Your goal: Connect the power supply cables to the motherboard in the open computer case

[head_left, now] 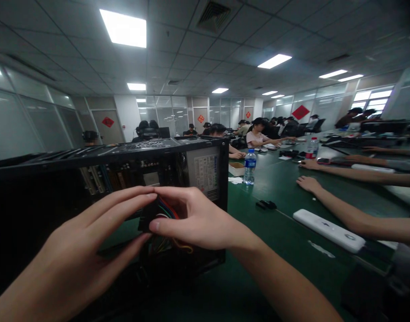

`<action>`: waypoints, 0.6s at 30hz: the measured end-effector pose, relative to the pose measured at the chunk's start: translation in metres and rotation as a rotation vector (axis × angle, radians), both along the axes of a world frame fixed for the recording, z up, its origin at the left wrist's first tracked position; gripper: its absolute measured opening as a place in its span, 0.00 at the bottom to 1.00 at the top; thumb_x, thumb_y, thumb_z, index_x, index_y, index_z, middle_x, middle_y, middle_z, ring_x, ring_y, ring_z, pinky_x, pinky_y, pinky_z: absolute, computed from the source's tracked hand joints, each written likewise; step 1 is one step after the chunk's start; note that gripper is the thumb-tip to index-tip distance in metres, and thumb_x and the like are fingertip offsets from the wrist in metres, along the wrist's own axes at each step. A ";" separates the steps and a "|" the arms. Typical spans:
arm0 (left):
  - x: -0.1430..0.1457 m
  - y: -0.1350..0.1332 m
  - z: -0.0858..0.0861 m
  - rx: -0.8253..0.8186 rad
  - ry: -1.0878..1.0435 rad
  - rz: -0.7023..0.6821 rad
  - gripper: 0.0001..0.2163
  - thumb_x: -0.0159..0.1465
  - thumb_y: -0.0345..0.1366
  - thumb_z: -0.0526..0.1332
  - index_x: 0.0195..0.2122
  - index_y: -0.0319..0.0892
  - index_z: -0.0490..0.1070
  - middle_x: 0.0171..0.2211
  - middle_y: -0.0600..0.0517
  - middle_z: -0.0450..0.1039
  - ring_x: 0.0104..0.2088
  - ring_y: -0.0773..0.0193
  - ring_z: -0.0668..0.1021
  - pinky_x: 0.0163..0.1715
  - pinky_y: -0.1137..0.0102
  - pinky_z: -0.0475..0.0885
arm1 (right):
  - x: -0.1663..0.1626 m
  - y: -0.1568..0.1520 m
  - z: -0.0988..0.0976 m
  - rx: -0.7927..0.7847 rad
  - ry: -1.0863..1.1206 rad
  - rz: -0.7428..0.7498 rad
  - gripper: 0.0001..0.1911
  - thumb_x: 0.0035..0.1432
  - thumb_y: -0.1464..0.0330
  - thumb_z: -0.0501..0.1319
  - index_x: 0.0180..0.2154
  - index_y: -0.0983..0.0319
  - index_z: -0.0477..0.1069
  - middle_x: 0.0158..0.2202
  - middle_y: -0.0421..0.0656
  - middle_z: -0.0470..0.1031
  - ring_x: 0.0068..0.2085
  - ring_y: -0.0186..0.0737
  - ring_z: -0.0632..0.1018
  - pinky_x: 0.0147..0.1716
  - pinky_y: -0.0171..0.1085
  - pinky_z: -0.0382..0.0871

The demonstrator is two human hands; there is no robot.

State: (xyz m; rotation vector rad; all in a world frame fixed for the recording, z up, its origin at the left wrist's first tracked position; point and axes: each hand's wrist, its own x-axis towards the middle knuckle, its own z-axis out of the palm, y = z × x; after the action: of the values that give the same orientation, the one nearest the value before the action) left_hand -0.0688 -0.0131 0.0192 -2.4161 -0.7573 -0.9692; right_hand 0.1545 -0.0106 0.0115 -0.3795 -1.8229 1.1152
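An open black computer case (100, 156) stands on the green table in front of me, its power supply (205, 172) at the right end. My left hand (91, 241) and my right hand (194, 219) meet before the case. Both pinch a black connector (147, 217) with a bundle of coloured wires (166, 212) coming out of it. The left thumb and fingers close on the connector from the left. Curled fingers of the right hand grip the plug and wires from the right.
A water bottle (249, 167) and a small box (237, 168) stand behind the case. A white flat device (329, 230) and small black parts (267, 205) lie on the green table (279, 183). Other people's forearms (352, 214) rest on the table at right; more people sit further back.
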 end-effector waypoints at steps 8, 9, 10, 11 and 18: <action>0.000 0.003 0.000 -0.014 0.011 -0.021 0.27 0.62 0.41 0.63 0.63 0.59 0.62 0.61 0.57 0.69 0.53 0.55 0.78 0.53 0.65 0.76 | 0.000 0.000 0.001 0.021 -0.040 -0.001 0.23 0.59 0.69 0.65 0.56 0.61 0.72 0.49 0.41 0.77 0.54 0.41 0.75 0.58 0.42 0.66; 0.000 0.003 0.001 -0.025 0.025 -0.019 0.27 0.62 0.41 0.63 0.63 0.58 0.62 0.60 0.56 0.69 0.53 0.55 0.78 0.54 0.65 0.76 | 0.000 0.000 0.000 0.043 -0.045 0.008 0.22 0.60 0.70 0.64 0.56 0.61 0.72 0.50 0.41 0.77 0.54 0.40 0.75 0.59 0.42 0.66; 0.001 0.002 0.002 -0.036 0.037 -0.023 0.28 0.62 0.41 0.64 0.63 0.57 0.62 0.60 0.55 0.69 0.53 0.55 0.78 0.54 0.65 0.76 | 0.000 0.001 0.000 0.062 -0.045 0.023 0.22 0.60 0.70 0.64 0.57 0.61 0.71 0.52 0.42 0.76 0.54 0.40 0.75 0.59 0.41 0.65; 0.001 0.001 0.003 -0.045 0.046 -0.032 0.28 0.62 0.41 0.64 0.64 0.56 0.62 0.60 0.53 0.69 0.53 0.55 0.78 0.54 0.65 0.76 | 0.000 0.001 0.000 0.073 -0.041 0.040 0.22 0.61 0.70 0.63 0.58 0.61 0.70 0.54 0.42 0.75 0.55 0.40 0.74 0.59 0.41 0.65; 0.003 -0.007 0.010 -0.051 0.062 -0.050 0.24 0.62 0.34 0.63 0.60 0.48 0.65 0.57 0.48 0.72 0.54 0.57 0.77 0.56 0.65 0.74 | -0.001 0.003 -0.001 0.084 -0.088 -0.042 0.22 0.65 0.66 0.61 0.60 0.60 0.68 0.57 0.45 0.73 0.58 0.40 0.73 0.60 0.41 0.65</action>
State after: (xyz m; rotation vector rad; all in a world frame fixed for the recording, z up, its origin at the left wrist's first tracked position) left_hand -0.0659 -0.0200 0.0296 -2.5078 -0.7114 -0.9001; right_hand 0.1531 -0.0078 0.0106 -0.4213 -1.9231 1.0035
